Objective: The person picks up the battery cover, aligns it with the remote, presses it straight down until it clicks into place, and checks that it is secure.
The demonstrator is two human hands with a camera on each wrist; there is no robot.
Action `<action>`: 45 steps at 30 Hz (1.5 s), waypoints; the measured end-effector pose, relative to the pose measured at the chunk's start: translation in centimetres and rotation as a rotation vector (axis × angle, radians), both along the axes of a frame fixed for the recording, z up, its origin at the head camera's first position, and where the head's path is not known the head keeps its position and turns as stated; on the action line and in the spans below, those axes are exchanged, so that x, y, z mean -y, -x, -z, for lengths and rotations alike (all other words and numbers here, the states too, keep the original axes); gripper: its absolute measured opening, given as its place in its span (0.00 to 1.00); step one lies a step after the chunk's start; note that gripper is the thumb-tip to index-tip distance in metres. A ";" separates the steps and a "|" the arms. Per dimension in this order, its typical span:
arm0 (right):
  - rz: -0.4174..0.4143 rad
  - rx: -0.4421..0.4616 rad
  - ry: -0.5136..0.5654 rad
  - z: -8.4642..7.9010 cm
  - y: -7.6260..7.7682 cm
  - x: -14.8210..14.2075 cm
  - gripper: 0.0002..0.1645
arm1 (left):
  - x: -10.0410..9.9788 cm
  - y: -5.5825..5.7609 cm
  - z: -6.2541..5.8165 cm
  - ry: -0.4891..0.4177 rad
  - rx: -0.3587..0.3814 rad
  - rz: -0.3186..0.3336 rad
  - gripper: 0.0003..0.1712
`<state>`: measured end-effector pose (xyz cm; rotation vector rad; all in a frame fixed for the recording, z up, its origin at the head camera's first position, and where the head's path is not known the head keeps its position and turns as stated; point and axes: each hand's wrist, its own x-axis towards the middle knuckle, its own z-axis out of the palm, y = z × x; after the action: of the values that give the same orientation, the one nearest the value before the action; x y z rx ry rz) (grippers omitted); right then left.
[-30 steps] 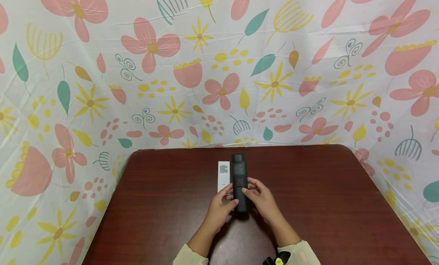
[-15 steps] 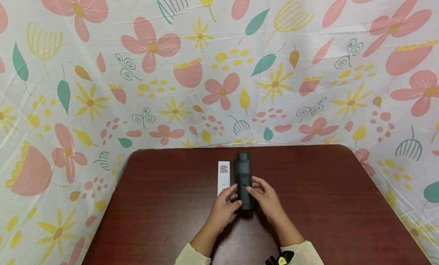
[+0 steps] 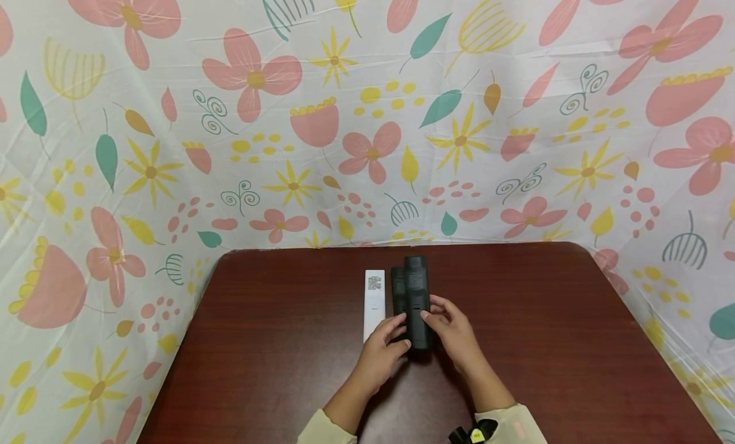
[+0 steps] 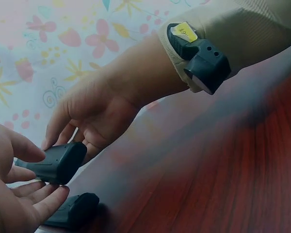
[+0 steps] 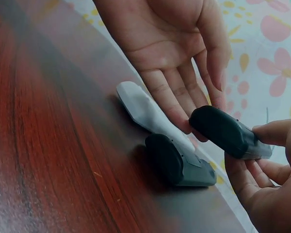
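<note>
My right hand (image 3: 457, 343) pinches a black remote control (image 3: 418, 291), back side up, between thumb and fingers, raised above the table. My left hand (image 3: 374, 362) lies at its left side, the fingertips at its edge; in the right wrist view the left thumb stands apart from it. Below and to the left, a second black remote control (image 3: 397, 284) lies on the table, partly covered by the held one; its near end shows in the right wrist view. Left of that lies a white remote control (image 3: 374, 313) with a printed code on its back.
The dark red-brown wooden table (image 3: 258, 342) carries the remotes near its far middle. A white cloth with flowers (image 3: 367, 112) hangs behind and around it. A black camera (image 3: 475, 432) is strapped at the right wrist, by the cream sleeve (image 3: 513, 425).
Both hands and the held black remote have shifted to the right. The second black remote on the table and more of the white one have come into sight.
</note>
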<state>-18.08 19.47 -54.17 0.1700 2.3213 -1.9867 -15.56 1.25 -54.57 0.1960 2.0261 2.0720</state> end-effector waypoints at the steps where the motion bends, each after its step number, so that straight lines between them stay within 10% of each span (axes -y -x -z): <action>1: 0.002 0.001 -0.002 0.0 0.0 -0.1 0.34 | -0.1 0.0 0.0 0.006 0.005 0.006 0.32; 45: 0.037 0.086 -0.100 1.6 1.0 -3.6 0.37 | -2.8 -2.3 1.1 0.004 0.029 0.190 0.36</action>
<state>-19.05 23.03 -55.75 0.3008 2.3802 -1.8410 -13.30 4.01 -55.66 0.3420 1.9142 1.9434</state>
